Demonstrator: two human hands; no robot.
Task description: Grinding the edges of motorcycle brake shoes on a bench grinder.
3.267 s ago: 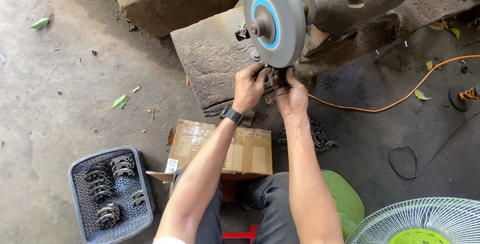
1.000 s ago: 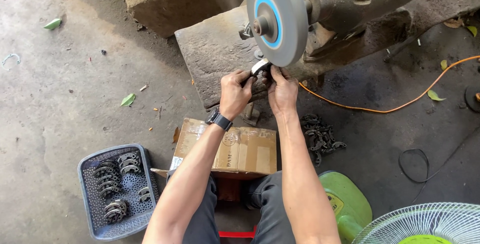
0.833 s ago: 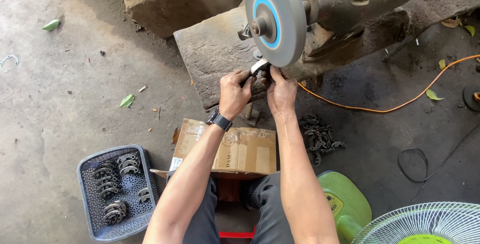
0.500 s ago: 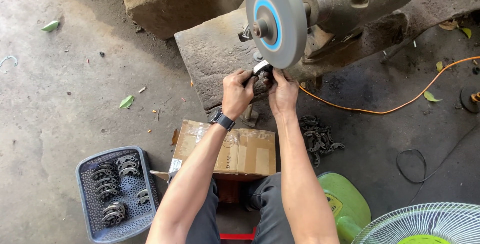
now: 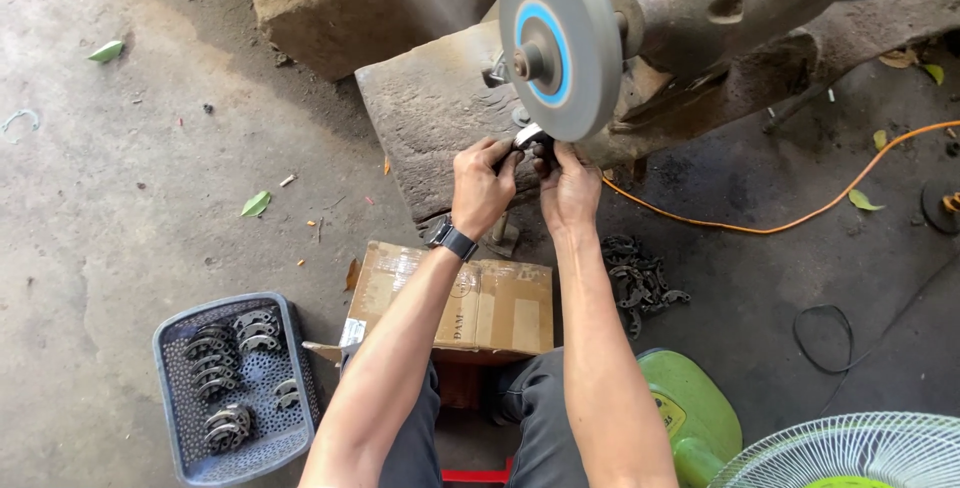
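Both hands (image 5: 530, 183) gripped a small metal part (image 5: 528, 138) against the wheel (image 5: 560, 43); fingers so near risked abrasion if it slipped.

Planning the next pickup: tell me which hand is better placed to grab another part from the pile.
Probably the right hand: the pile of dark metal parts lies on the floor on its side. The left hand is farther, nearer the basket.

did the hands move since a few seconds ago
Yes. Both hands, left and right, holding a small metal part, rose slightly toward the grinding wheel, from below its rim to touching its lower edge.
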